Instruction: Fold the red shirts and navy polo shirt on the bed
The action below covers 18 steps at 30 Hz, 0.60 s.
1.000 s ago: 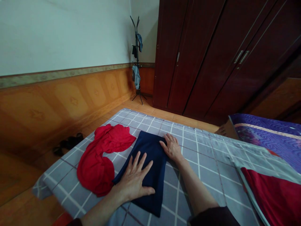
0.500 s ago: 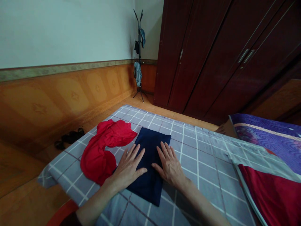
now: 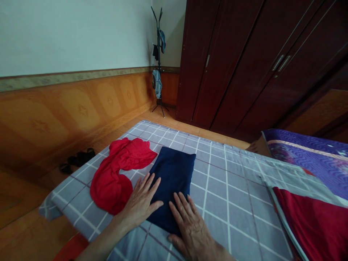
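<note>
A dark blue cloth (image 3: pixel 174 170), folded into a flat rectangle, lies on the grey checked tablecloth (image 3: pixel 217 192). On its left edge rests my left hand (image 3: pixel 141 201), fingers spread and palm down. My right hand (image 3: pixel 187 221) lies flat over the lower right part, its thumb out past the near edge. Neither hand grips anything. The cloth's exact kind does not show. Just left of it sits a crumpled red cloth (image 3: pixel 111 181), apart from my left fingers.
At the right edge lies a dark red cloth (image 3: pixel 312 221). Beyond it is a purple quilted cover (image 3: pixel 304 148). A coat rack (image 3: pixel 159 65) stands in the corner beside a dark wardrobe (image 3: pixel 231 65). Black shoes (image 3: pixel 78 159) are on the floor at left.
My right hand has slid toward me along the blue cloth, from its middle right to its near right corner. My left hand has shifted slightly down and left.
</note>
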Each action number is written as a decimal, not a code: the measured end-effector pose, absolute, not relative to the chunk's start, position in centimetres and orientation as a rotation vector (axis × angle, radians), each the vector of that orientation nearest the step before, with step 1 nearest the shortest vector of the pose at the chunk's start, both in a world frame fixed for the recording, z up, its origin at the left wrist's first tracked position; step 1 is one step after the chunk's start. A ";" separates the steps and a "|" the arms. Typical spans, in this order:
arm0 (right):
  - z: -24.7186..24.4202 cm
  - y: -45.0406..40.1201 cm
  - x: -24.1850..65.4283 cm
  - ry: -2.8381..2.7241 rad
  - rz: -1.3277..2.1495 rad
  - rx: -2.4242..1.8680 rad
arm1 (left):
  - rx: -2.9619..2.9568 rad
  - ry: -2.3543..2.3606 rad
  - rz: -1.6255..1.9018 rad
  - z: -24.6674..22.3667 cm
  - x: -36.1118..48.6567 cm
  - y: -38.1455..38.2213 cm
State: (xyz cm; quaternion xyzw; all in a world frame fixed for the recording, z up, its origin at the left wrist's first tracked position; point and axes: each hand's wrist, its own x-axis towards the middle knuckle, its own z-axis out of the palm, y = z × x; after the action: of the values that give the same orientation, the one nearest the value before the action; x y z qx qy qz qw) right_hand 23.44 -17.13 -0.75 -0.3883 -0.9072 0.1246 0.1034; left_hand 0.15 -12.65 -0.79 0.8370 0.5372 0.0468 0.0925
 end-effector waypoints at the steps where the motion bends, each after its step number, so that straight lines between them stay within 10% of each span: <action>1: -1.0 -17.5 23.5 -2.669 0.375 -1.143 | 2.504 1.582 0.146 -0.8 0.3 -12.9; 18: 1.8 -18.9 23.6 -2.154 0.665 -2.176 | 2.069 1.790 0.371 -0.2 -2.9 -12.0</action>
State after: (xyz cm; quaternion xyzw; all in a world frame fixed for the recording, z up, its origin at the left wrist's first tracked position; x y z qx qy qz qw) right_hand 23.64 -18.93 1.84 -0.6945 -0.6875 0.2121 0.0043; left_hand -2.90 -11.99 -0.20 0.7357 0.6368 0.1319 0.1892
